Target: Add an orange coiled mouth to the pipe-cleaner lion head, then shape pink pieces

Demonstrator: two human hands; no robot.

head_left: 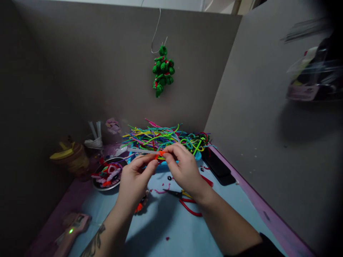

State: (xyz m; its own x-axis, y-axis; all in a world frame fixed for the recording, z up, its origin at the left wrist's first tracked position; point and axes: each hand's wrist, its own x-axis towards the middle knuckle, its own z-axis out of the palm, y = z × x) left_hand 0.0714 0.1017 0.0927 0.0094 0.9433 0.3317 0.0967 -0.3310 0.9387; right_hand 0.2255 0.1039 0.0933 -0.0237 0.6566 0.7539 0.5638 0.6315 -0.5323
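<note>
Two bare forearms (225, 217) are closest, pointing toward the blue tray (198, 156), which has a big pile of bright fuzzy sticks (160, 135) on it. Both hands are up off the table at the near side of the tray. Between their fingertips is a small orange fuzzy wire (161, 153). The left hand (136, 173) pinches its lower bit, with thumb and pointer finger almost closed. The right hand (183, 169) pinches its right side the same way. A pale stick (143, 151) pokes out to the left; it is hard to tell if the orange goes all the way around it.

The orange bit looks very light and soft outside, maybe with thin wire inside. It should bend easily, stay bent and not slip much. It likely won't snap, but a hard squeeze could squash it. Its ends look best to hold, with just the fingertips. The pale stick looks smooth and may slide, so a pinch near the orange seems good.

Left of the tray is a bowl (105, 189) of fuzzy pieces. In front of the tray lies a red-handled tool (174, 193).
</note>
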